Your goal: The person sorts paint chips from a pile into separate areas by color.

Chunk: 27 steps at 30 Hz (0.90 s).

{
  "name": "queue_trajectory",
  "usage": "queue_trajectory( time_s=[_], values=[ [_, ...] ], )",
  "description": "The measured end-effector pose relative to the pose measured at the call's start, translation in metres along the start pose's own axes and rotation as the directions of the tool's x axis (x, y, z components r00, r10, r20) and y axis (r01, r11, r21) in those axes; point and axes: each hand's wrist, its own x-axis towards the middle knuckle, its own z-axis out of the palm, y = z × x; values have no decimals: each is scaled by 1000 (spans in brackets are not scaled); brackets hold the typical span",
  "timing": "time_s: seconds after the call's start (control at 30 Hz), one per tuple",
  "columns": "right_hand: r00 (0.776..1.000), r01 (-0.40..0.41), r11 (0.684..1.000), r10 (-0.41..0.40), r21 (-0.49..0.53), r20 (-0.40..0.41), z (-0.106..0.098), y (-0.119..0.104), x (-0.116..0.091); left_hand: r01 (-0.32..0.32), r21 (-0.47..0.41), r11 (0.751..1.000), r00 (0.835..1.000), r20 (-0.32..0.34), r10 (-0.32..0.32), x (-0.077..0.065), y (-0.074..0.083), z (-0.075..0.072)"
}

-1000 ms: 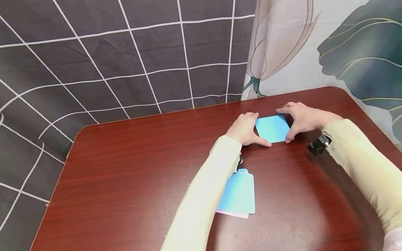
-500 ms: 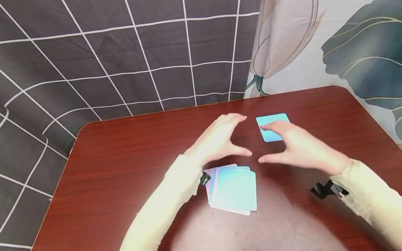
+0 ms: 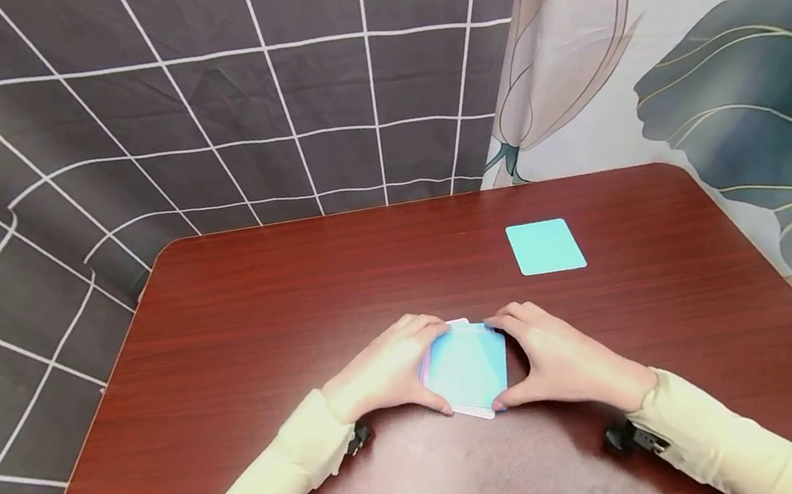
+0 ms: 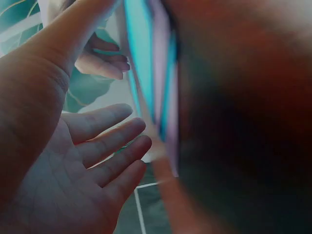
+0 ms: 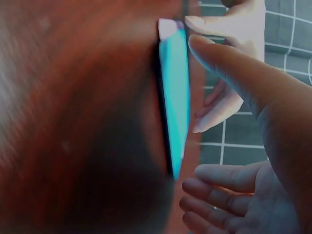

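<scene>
The table (image 3: 261, 296) looks like wood, smooth and grained, with a glossy sheen at bottom centre. The card pile (image 3: 466, 366) at centre and single card (image 3: 546, 247) at right look smooth. Matt, creased cloth makes the dark curtain (image 3: 317, 84), upper left; the sleeves (image 3: 269, 485), lower corners, are wrinkled cloth.

Dark, white-gridded fabric (image 3: 320, 87) and a pale, leaf-printed curtain (image 3: 695, 21) hang around a red-brown, wood-grained table (image 3: 283, 294) here in a curtain-lined room, whether home or studio I cannot tell.
</scene>
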Motion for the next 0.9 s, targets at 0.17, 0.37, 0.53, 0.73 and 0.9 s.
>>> queue_trajectory(
  time_s=[0.17,0.37,0.53,0.73,0.9],
  values=[
    [1000,4,999,-5,-31,-19,11,-2,-4,10,-11,1000,1000,20,-10,-6,-3,5],
    [1000,17,999,-18,-52,-25,15,-1,-5,22,-18,1000,999,26,-21,-6,-5,7],
    [999,22,999,-24,-36,-32,14,-1,-4,21,-21,1000,1000,23,-21,-7,-5,7],
    [997,40,999,-41,-11,-66,12,1,-5,16,-19,1000,1000,14,-16,-8,-5,5],
    [996,52,999,-52,4,-72,7,2,-3,10,-22,1000,1000,4,-10,-6,-5,3]
  ],
)
